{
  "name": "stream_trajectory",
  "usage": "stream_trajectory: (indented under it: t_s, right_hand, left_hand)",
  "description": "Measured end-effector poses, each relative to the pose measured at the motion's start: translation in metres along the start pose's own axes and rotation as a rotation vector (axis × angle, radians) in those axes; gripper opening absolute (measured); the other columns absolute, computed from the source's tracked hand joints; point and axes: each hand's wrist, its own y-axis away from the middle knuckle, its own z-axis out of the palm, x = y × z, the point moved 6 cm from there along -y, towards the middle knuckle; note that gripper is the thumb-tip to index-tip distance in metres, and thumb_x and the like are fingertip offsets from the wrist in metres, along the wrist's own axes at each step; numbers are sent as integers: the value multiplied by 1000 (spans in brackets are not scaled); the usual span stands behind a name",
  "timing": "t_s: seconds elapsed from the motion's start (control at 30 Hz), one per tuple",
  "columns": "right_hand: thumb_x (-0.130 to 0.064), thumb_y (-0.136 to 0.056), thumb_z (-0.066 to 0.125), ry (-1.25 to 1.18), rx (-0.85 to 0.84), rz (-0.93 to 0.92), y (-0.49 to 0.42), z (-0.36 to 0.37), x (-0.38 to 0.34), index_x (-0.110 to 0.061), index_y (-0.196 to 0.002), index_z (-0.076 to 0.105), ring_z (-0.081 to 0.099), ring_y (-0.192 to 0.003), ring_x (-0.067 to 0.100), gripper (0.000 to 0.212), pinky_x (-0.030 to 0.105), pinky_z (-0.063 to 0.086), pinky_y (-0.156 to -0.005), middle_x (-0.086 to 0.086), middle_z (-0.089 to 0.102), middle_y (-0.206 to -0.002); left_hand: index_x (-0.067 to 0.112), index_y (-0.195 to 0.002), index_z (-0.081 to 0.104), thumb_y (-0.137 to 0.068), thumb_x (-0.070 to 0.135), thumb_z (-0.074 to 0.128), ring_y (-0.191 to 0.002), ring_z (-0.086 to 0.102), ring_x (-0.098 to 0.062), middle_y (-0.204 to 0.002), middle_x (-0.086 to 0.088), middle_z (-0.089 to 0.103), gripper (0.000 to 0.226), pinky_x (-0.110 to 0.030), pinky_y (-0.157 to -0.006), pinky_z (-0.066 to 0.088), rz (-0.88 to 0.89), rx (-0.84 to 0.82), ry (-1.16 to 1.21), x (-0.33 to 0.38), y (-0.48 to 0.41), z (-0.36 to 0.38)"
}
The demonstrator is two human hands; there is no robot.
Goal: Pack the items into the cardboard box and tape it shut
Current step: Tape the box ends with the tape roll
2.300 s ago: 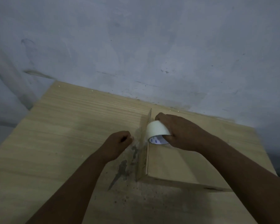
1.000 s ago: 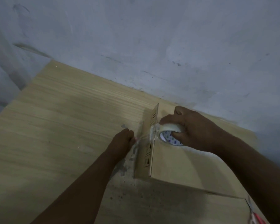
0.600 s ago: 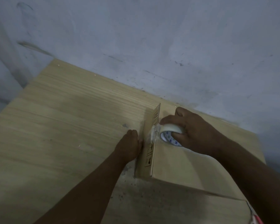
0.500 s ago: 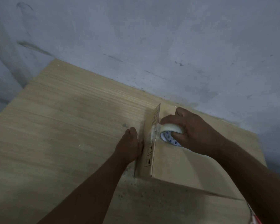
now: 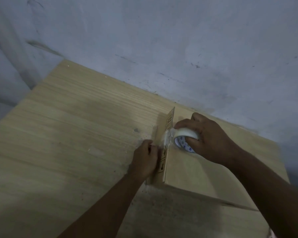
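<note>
A closed cardboard box (image 5: 189,174) sits on the wooden table, flaps down. My right hand (image 5: 208,136) grips a roll of clear tape (image 5: 185,139) that rests on the box top near its left edge. A strip of tape (image 5: 166,140) runs from the roll over that edge and down the printed left side. My left hand (image 5: 144,160) presses against that side wall, fingers on the tape's free end. What the box holds is hidden.
The light wooden table (image 5: 67,143) stretches wide to the left and front, with a stained patch below the box. A grey wall (image 5: 162,40) runs along the table's far edge. Something pale pink (image 5: 274,235) peeks in at the bottom right corner.
My left hand pulled the tape end away from the roll, then brought it over the box edge and flat against the left side. The right hand kept the roll on the box top.
</note>
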Motion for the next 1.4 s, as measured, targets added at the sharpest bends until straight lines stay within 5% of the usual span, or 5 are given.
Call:
stream_trajectory:
  t_s: [0.13,0.43,0.57,1.0,1.4]
  right_hand:
    - [-27,-77,48,-6,10,-6,2,-1,-2,-32,-116,62,44,-67,2,42,18,27,-55,-15,38,-78]
    - [-36,-78,39,-14,39,-28,2,-1,-3,-29,-117,61,42,-69,0,45,18,27,-56,-17,36,-78]
    - [-35,-76,40,-15,60,-24,3,1,1,-29,-116,62,43,-68,1,46,17,29,-56,-15,36,-79]
    - [-22,-75,48,-40,85,-9,4,1,2,-29,-113,64,45,-66,3,42,17,29,-55,-12,38,-77]
    - [-25,-74,46,-51,97,-18,4,2,4,-29,-114,65,48,-68,1,44,16,30,-57,-15,40,-78]
  left_hand:
    - [19,-65,49,-102,20,34,-84,57,-29,-73,-2,49,40,-33,-75,39,57,-105,-93,18,-3,1]
    - [17,-152,27,-103,29,36,-145,24,-11,-156,5,29,51,-25,-116,19,151,-113,62,37,12,-16]
    - [56,-146,10,-88,56,51,-143,20,4,-153,33,18,71,-26,-116,27,185,-267,482,57,43,14]
    - [29,-154,-9,-63,59,73,-139,35,-14,-160,9,15,126,-35,-108,40,-138,-625,598,16,18,29]
    - [36,-133,38,-71,47,74,-116,59,-6,-131,12,56,72,-28,-91,50,-161,-537,706,17,22,33]
